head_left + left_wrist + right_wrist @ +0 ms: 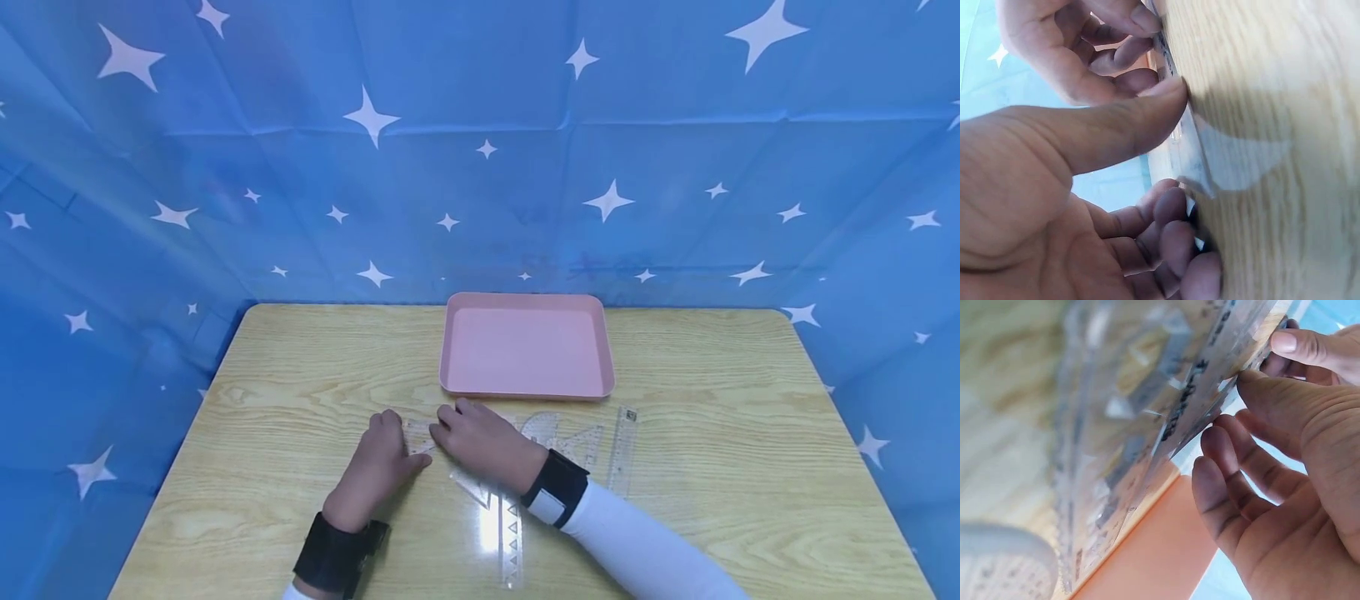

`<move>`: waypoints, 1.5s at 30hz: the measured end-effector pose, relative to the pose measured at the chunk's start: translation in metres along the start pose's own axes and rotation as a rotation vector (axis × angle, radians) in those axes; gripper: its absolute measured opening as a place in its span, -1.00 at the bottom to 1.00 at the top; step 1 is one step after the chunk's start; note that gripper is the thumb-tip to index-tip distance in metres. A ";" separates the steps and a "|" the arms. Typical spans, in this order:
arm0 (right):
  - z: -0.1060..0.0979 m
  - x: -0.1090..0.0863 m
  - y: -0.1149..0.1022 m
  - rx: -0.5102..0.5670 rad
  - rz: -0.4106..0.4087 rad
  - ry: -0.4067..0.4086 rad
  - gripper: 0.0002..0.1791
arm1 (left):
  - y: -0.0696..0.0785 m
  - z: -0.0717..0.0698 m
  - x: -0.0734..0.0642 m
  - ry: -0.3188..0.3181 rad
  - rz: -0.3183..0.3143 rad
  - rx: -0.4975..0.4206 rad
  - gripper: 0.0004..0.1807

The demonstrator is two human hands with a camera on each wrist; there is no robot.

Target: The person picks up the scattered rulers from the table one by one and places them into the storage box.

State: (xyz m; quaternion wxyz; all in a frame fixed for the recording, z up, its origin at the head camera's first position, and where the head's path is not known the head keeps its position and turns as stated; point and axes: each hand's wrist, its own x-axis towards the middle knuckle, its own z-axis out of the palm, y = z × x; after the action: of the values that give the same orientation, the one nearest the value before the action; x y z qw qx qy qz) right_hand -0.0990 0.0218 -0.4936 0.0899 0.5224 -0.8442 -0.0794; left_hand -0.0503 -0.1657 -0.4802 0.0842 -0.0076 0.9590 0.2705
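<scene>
A clear set square [418, 435] lies on the table between my two hands, in front of the pink tray. My left hand [377, 463] grips it at its left side; in the left wrist view the thumb presses on the near edge of the clear plastic [1192, 150], with the fingers curled on the far side. My right hand [486, 442] pinches its right end between thumb and fingertips. Under and beside the right hand lie a second clear set square [471, 489] and a straight ruler [511, 542] with triangular cutouts, partly hidden by that hand.
The pink tray [529, 394] stands at the table's back edge. Right of my right hand are a clear protractor [540, 427], another set square [588, 442] and a straight ruler [622, 450]. A blue star-patterned curtain [480, 200] surrounds the wooden table [720, 467].
</scene>
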 end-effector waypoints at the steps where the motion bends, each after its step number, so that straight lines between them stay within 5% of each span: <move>1: 0.000 0.000 0.000 0.011 -0.004 0.000 -0.60 | 0.000 0.001 0.001 0.000 0.000 -0.007 -0.44; 34: 0.002 0.000 0.005 0.186 0.038 0.001 -0.69 | -0.004 -0.002 0.011 -0.082 -0.097 -0.131 -0.49; 45: 0.002 0.002 0.005 0.255 0.044 0.003 -0.69 | -0.003 0.006 0.010 -0.010 -0.053 -0.135 -0.32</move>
State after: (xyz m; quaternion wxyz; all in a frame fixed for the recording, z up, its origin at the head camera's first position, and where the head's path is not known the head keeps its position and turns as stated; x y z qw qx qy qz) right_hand -0.1050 0.0220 -0.4944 0.0257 0.5110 -0.8586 0.0314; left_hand -0.0595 -0.1647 -0.4882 0.0955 -0.0372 0.9376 0.3323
